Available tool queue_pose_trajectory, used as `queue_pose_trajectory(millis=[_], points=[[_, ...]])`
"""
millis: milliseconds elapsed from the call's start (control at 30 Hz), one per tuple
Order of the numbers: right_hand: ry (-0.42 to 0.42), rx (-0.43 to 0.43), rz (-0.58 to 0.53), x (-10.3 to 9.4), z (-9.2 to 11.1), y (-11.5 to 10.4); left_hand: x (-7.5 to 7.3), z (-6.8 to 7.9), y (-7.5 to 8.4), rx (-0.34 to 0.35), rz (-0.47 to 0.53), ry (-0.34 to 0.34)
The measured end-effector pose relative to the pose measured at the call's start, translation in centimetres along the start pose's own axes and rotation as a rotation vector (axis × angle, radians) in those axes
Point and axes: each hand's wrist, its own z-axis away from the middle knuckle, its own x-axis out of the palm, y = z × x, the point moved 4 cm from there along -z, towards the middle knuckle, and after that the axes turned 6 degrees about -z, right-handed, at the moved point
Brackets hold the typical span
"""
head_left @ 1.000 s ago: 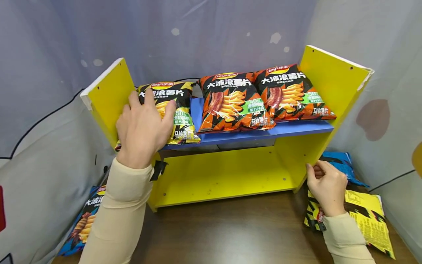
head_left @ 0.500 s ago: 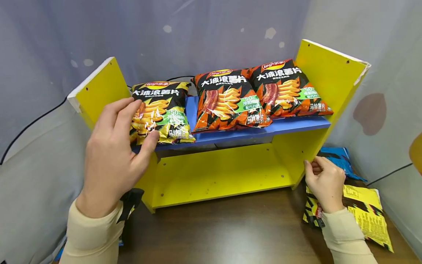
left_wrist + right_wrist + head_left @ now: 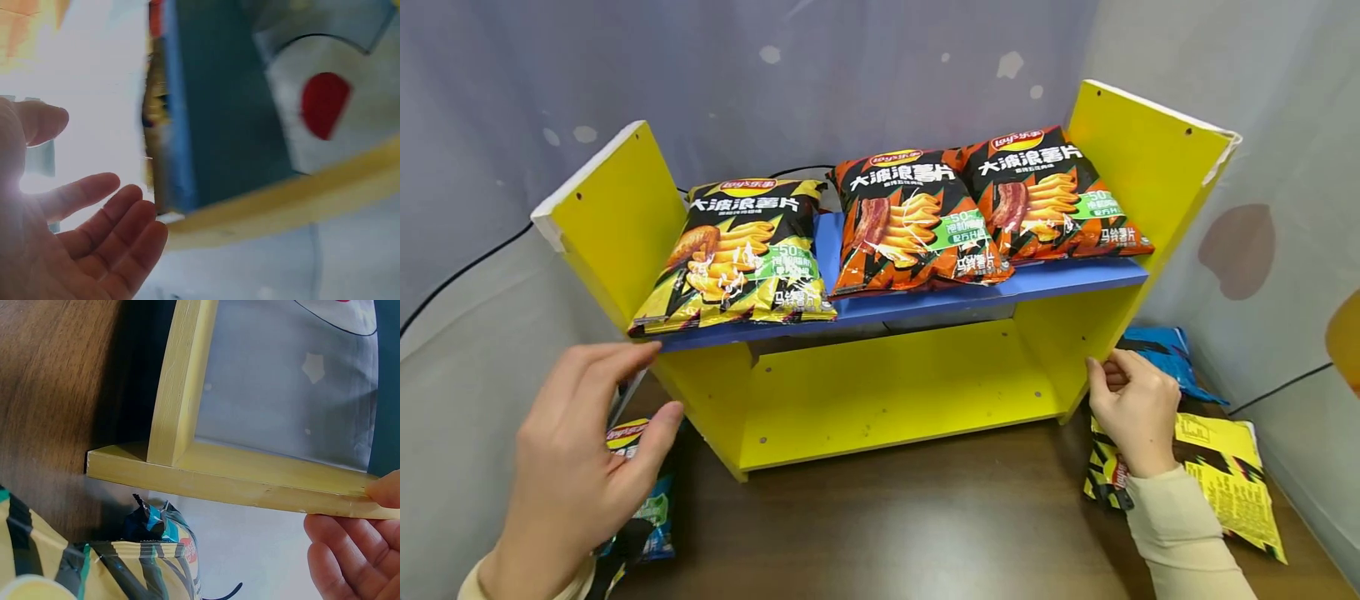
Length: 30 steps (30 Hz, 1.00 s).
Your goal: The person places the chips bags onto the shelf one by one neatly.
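Note:
A yellow shelf unit (image 3: pixel 880 408) with a blue upper board (image 3: pixel 910 302) stands on a brown table. Three chip bags lie along that board: a yellow-and-black one (image 3: pixel 737 254) at the left, an orange-and-black one (image 3: pixel 917 225) in the middle, another orange-and-black one (image 3: pixel 1052 196) at the right. My left hand (image 3: pixel 576 450) hangs off the shelf's left front corner, fingers spread and holding nothing; the left wrist view shows its bare palm (image 3: pixel 69 269). With thumb and curled fingers, my right hand (image 3: pixel 1138 408) pinches the front edge of the right side panel (image 3: pixel 250 490).
Below my left hand a blue chip bag (image 3: pixel 658 508) lies on the table, partly hidden. Right of the shelf lie a yellow-and-black bag (image 3: pixel 1221 475) and, behind it, a blue bag (image 3: pixel 1165 358). Curtain-like cloth (image 3: pixel 865 67) hangs behind, with a thin black cable (image 3: pixel 467 271).
My left hand has drawn away from the yellow-and-black chip bag, moving left and down, so the whole bag shows. The right hand keeps its pinch on the side panel. The view has shifted slightly.

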Motion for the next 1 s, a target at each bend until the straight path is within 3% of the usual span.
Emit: queue_pose_trajectory(millis=[200,333,433,567,633,767,1000], points=[[-0.008,0.01,-0.001,0.1,0.0,0.0,1.2,4.7,-4.5,-0.156,-0.169,-0.178],[-0.008,0.018,-0.005,0.1,0.0,0.1,2.6,7.4,-8.6,-0.257,-0.29,-0.283],[-0.004,0.017,-0.001,0.0,0.0,0.1,3.8,9.3,-12.1,-0.408,-0.369,-0.457],[0.003,0.016,0.002,0.0,-0.1,0.2,5.1,12.1,-16.7,-0.645,-0.425,-0.775],[0.005,0.018,0.002,0.1,-0.1,0.2,5.4,13.4,-18.4,-0.734,-0.429,-0.901],[0.005,0.023,0.008,0.1,0.0,0.3,6.0,15.4,-20.6,-0.859,-0.421,-1.049],[-0.001,0.019,0.011,0.1,0.0,0.2,6.5,17.4,-22.2,-0.976,-0.388,-1.175]])
